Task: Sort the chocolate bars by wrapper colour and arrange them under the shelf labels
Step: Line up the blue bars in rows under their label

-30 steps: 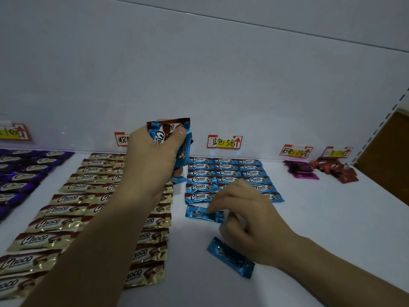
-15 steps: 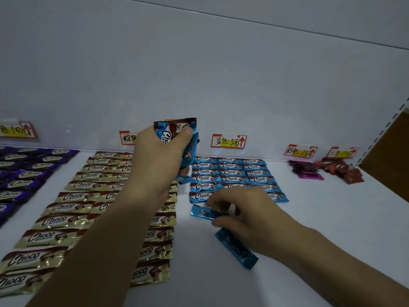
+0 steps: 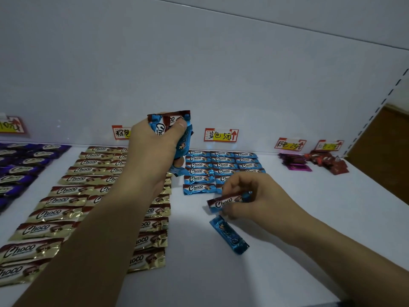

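Note:
My left hand (image 3: 152, 149) is raised above the shelf and grips a bunch of blue bars (image 3: 174, 134). My right hand (image 3: 259, 196) pinches one blue bar (image 3: 223, 203), logo side up, just above the white shelf (image 3: 309, 218). Another blue bar (image 3: 229, 234) lies slanted on the shelf, back side up, right below that hand. Rows of blue bars (image 3: 221, 166) sit under the blue label (image 3: 221, 135). Gold bars (image 3: 66, 196) fill the columns under the brown label (image 3: 120, 132), partly hidden by my left arm.
Purple bars (image 3: 22, 165) lie at the far left under a label (image 3: 11, 125). A small pile of pink bars (image 3: 294, 162) and red bars (image 3: 327, 161) sits at the back right under two labels (image 3: 290, 144). The shelf's right edge runs along a brown floor.
My right hand has picked one blue bar off the shelf and turned it logo side up. My left hand still holds its bunch in the same place.

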Available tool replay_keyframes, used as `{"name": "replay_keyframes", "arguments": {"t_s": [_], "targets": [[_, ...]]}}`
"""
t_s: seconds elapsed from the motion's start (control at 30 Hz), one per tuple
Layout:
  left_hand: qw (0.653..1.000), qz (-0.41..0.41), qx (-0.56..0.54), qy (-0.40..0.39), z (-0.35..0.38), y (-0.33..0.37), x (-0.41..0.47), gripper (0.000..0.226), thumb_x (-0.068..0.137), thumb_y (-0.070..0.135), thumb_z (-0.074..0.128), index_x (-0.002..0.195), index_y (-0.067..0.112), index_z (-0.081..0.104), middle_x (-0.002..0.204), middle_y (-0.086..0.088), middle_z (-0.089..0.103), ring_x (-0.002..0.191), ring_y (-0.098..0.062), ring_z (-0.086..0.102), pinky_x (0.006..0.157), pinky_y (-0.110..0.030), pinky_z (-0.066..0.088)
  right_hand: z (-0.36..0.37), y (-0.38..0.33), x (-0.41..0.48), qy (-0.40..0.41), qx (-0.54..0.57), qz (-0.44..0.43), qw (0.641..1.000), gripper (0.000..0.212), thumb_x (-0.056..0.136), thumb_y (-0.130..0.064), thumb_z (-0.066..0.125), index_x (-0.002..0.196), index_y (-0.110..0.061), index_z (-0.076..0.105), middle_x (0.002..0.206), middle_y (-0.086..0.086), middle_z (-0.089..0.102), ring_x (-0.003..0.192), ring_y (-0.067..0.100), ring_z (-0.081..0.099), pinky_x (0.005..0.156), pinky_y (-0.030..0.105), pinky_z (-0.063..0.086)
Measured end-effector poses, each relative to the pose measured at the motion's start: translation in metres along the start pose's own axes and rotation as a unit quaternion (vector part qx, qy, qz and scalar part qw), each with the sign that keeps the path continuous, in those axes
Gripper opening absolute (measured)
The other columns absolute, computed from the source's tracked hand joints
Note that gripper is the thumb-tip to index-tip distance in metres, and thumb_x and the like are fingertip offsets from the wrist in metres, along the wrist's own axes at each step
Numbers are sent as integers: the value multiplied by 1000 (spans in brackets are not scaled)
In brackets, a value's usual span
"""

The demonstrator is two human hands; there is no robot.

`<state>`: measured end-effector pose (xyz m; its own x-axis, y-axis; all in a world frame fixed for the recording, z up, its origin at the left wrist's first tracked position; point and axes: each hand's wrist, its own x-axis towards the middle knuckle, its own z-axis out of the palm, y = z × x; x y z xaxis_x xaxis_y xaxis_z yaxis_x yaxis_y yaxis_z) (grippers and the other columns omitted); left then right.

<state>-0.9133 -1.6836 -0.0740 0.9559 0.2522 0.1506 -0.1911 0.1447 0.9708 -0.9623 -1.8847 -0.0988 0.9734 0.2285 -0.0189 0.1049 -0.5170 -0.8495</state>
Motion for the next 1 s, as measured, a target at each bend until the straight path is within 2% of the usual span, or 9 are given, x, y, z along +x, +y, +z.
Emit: {"name": "replay_keyframes", "arguments": {"t_s": [0.07,0.17,0.3,0.37,0.43,0.57,0.7,0.87,1.0], "targets": [[1000,0,2,-1,0,-1,0,26,94,29,68,113,12,65,93,-6,68,77,-16,65,47,-21,48,8,-1,1,10,5,-8,1000,23,77,-4,83,82,-20,67,84,0,76,82,15,73,77,35,62],[1000,1,4,-4,0,-1,0,21,95,28,67,108,13,65,89,-4,67,74,-16,65,46,-20,48,19,-2,7,10,-96,-8,995,24,79,-22,85,89,-31,65,84,-16,74,82,-3,68,66,15,56],[1000,-3,6,0,-1,-1,1,22,95,29,67,109,13,64,92,-4,68,76,-16,66,45,-19,47,24,5,7,52,-234,-93,966,23,82,-42,80,100,-41,66,96,-34,56,99,-6,53,84,14,44],[1000,-3,7,2,-1,-2,3,26,94,30,68,112,11,64,93,-6,68,78,-18,65,45,-19,47,21,11,3,58,-254,-137,956,15,86,-43,75,100,-40,70,97,-32,56,101,-4,52,84,15,41],[1000,-5,9,6,-2,-3,4,28,94,31,68,114,11,63,96,-8,68,80,-19,65,44,-19,46,22,15,0,25,-270,-158,949,11,92,-41,69,101,-37,73,99,-25,61,101,-2,54,82,14,42],[1000,-2,13,-7,-2,-4,5,31,95,30,67,115,8,62,92,-9,65,74,-18,63,43,-19,45,30,19,-1,-3,-297,-191,936,25,101,-40,54,119,-31,70,110,-20,59,107,0,51,88,16,43],[1000,0,10,-10,-2,-5,5,30,95,30,67,115,8,62,91,-8,64,71,-17,62,44,-19,45,32,19,-2,-7,-315,-189,930,31,102,-39,50,128,-31,64,121,-19,56,114,-2,45,94,13,38],[1000,1,9,-17,-2,-4,4,26,95,29,66,111,9,63,85,-5,64,67,-15,62,44,-19,45,35,15,-2,-17,-336,-182,924,37,103,-41,48,138,-33,57,131,-19,51,120,-3,40,94,8,30],[1000,-5,12,-15,-2,-3,2,26,95,29,67,111,10,62,88,-5,65,72,-16,63,44,-19,46,34,15,-1,-19,-342,-178,922,40,103,-43,47,142,-34,53,135,-19,47,123,-2,38,98,11,30]]}}
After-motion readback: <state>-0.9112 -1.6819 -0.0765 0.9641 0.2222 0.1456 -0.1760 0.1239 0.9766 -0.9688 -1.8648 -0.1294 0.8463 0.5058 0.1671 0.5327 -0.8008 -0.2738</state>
